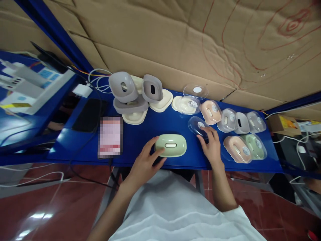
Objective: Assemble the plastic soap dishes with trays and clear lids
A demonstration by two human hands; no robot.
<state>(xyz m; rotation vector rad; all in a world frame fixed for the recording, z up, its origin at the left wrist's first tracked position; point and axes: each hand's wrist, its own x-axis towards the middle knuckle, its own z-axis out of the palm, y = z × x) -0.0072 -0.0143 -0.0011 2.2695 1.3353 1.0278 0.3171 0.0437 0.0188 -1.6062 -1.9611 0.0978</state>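
On the front part of the blue table lies a light green oval plastic dish (179, 144) with a slot in its middle, resembling a soap dish. My left hand (145, 160) grips its left end, the fingers spread over the top and along the edges. Further right, a clear plastic lid (194, 125) with a round white sticker lies on the table. My right hand (211, 144) has its thumb and fingers on the lid's near right edge.
Grey dishes (122, 85) sit piled on cream pieces (163, 102) at the back left. Lidded dishes in peach (211, 113), grey and green (255, 150) stand to the right. A pixelated item (110, 137), a dark flat object (87, 115) and cables lie left. Cardboard (160, 43) walls the back.
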